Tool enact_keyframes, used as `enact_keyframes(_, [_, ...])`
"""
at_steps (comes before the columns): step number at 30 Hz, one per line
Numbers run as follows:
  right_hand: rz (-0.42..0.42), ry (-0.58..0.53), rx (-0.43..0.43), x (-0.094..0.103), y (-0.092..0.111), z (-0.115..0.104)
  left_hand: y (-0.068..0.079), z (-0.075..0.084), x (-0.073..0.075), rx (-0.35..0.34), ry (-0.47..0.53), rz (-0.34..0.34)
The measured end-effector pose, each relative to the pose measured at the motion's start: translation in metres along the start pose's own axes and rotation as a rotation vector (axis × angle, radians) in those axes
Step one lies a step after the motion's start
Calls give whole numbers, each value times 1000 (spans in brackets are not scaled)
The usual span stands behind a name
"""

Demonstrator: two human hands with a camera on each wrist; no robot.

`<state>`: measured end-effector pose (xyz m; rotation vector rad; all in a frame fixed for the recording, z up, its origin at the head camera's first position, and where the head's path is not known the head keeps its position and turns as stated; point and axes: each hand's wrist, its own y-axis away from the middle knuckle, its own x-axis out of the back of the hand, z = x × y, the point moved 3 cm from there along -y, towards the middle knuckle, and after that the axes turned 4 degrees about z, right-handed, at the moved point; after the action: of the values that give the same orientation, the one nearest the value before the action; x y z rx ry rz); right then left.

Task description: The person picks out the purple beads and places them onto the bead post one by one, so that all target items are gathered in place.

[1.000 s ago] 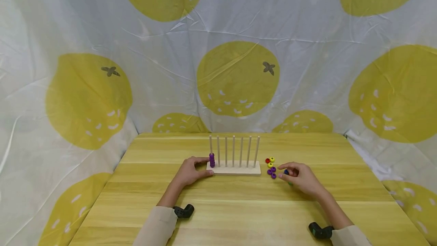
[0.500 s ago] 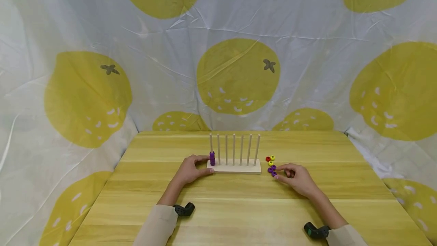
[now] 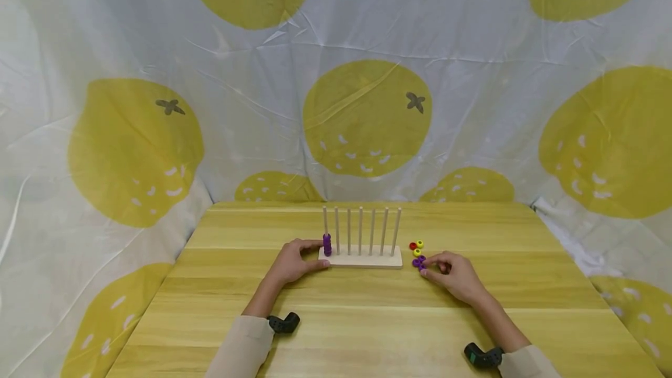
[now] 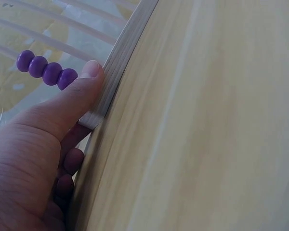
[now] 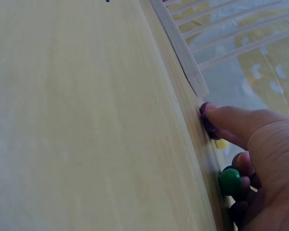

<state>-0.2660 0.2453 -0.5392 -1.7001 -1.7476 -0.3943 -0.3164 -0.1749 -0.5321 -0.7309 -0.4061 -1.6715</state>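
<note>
Right hand point(image 3: 457, 276) at rounded purple bead point(image 3: 422, 267) on grained wooden table point(image 3: 367, 319)

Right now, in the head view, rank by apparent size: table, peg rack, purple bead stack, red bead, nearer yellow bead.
1. Table
2. Peg rack
3. Purple bead stack
Smallest, unranked: red bead and nearer yellow bead look alike.

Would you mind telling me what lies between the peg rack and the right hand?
Between the peg rack and right hand, the head view shows purple beads; a red bead and two yellow beads sit farther back.
</note>
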Motion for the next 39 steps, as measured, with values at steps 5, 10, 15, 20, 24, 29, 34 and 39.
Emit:
enact_keyframes(5, [6,-6,-18,-4,5,2,4,-1,-1,2,-2,-7])
enact_keyframes(10, [2,-27,0,-7,8,1,6,-4,-2,3,-9,-12])
enact_keyframes(15, [7,-14,20,-5,6,-1,4,-4,-1,-24,-3,2])
enact_keyframes(20, [0,-3,20,-3,6,-3,4,-4,-2,-17,-6,2])
enact_keyframes(24, [-3,-24,-2,-1,6,-2,5,-4,-3,-18,-9,-2])
enact_keyframes(29, [-16,-55,-50,5,4,0,4,-4,-3,-20,-2,2])
enact_keyframes(34, [-24,-63,-58,15,1,-5,3,-4,-2,-22,-3,5])
enact_keyframes(39, [-20,-35,-34,28,-5,-17,1,-4,-2,-24,-2,11])
